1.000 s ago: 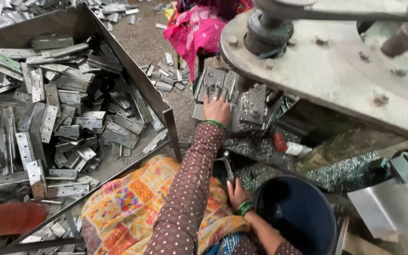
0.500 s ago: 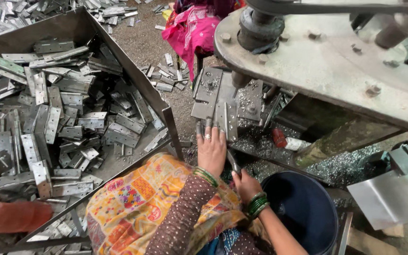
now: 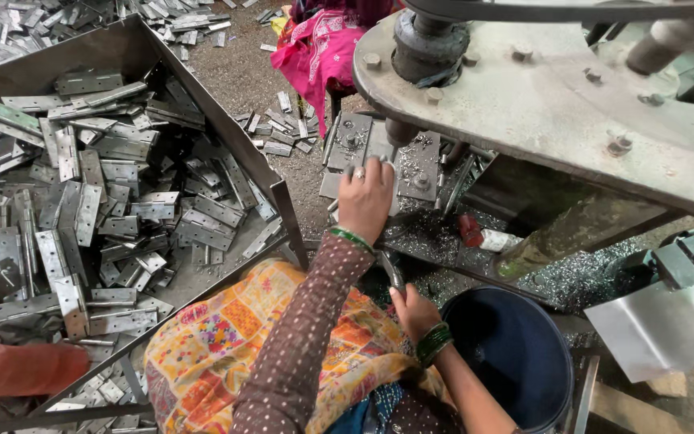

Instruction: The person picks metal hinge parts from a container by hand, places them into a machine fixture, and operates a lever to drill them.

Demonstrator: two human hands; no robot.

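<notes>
A flat grey metal hinge plate (image 3: 367, 157) with punched holes lies on the press bed under the left hand (image 3: 365, 201). The right hand (image 3: 414, 309) grips a short dark metal tool (image 3: 393, 272), held low, tilted, beside the blue bucket.

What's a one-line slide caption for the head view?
Left hand on flat grey metal plate under press; right hand grips lever beside round dark blue bucket.

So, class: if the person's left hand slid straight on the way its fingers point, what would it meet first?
The left hand rests on the perforated metal plate; straight ahead, probably the press's dark vertical shaft, though depth is unclear.
</notes>
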